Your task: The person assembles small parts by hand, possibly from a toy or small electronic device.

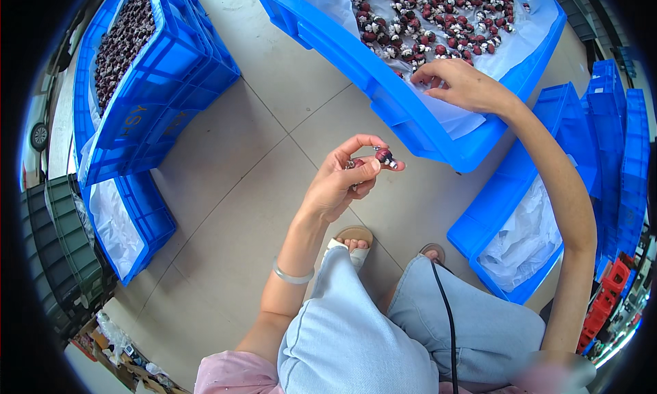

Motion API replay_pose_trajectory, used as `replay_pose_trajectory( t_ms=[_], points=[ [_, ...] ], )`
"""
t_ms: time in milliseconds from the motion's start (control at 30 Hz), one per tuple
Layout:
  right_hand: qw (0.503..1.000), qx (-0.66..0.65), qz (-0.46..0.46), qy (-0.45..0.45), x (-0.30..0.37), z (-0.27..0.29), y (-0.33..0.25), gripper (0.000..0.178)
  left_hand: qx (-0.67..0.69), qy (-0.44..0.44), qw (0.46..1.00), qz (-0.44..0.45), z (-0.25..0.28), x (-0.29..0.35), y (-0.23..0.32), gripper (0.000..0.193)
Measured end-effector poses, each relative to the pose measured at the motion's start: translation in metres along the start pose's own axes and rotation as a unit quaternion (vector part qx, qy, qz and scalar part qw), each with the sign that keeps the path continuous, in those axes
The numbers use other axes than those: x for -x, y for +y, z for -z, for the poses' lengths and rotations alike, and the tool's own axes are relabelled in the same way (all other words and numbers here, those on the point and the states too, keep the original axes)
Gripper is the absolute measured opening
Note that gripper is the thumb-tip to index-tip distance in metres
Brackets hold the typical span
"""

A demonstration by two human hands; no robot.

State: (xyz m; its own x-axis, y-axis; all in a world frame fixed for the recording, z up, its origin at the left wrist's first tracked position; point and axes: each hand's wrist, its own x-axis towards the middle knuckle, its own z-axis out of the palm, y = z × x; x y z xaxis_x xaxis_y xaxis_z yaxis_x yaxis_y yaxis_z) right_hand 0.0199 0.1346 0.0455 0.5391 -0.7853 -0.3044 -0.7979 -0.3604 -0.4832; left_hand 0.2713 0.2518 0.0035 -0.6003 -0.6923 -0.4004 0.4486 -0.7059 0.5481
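My left hand (342, 178) is raised over the floor, its fingers curled. Between thumb and fingertips it pinches a small dark-red trinket (384, 156) with white and black parts. At least one more such piece lies in the curl of the fingers. My right hand (460, 85) reaches over the near edge of a large blue crate (404, 117), palm down, with bent fingers and the thumb apart from them. Its fingertips are close to the loose red-and-white trinkets (465, 21), spread on a white plastic liner (452, 117). I see nothing held in it.
Stacked blue crates (154, 113) stand at the left, the top one filled with small dark-red pieces (124, 48). Below is a blue crate with white lining (116, 223). At the right another lined blue crate (493, 257) stands beside upright blue crates (609, 161) and red bins (602, 301).
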Motion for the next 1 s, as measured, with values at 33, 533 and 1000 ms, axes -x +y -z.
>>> replay_pose_trajectory(
  t_ms=[33, 533, 1000],
  points=[
    [1.000, -0.002, 0.001, 0.002, 0.000, 0.000, 0.000, 0.029, 0.003, -0.005, 1.000, 0.002, 0.000, 0.000, 0.000, 0.025],
    [1.000, -0.014, 0.007, -0.001, 0.000, 0.001, 0.001, 0.031, 0.002, -0.005, 1.000, 0.004, 0.001, -0.001, -0.003, 0.024],
    [1.000, -0.014, 0.007, -0.009, -0.004, -0.001, 0.003, 0.032, -0.012, 0.008, 1.000, -0.009, -0.009, 0.007, 0.009, 0.027]
  ],
)
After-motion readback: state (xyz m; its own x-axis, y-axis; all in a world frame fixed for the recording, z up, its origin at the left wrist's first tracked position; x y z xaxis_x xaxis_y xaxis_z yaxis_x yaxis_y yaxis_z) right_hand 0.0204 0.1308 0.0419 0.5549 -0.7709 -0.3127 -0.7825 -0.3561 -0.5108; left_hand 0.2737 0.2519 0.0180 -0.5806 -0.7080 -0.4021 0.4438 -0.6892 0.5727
